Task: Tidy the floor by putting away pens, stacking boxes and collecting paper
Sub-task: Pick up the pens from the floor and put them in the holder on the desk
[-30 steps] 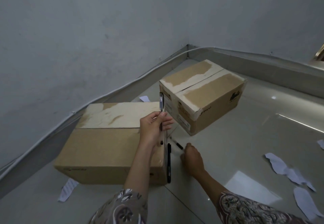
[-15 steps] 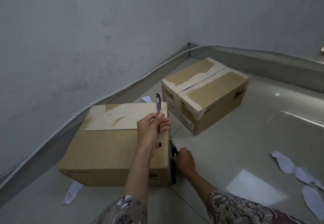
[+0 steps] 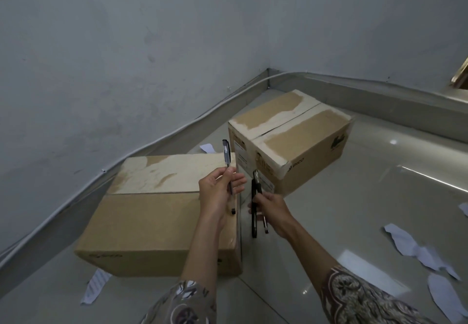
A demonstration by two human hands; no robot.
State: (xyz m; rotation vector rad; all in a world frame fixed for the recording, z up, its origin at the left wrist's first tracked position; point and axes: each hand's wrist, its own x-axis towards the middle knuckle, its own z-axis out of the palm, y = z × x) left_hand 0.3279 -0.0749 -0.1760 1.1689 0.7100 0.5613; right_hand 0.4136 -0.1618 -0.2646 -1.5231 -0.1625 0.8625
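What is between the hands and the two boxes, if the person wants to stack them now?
The pens are. The left hand grips one pen; the right hand grips two dark pens. Both hands are occupied, above the near box. The far box stands apart, with nothing on either top.

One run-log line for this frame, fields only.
left hand: holds pen | right hand: holds two pens | boxes: unstacked | paper scraps: on floor

You have the near box [image 3: 162, 222] by the floor's [image 3: 354, 209] left wall, the far box [image 3: 298, 141] behind it toward the corner, and paper scraps [image 3: 415, 247] right.
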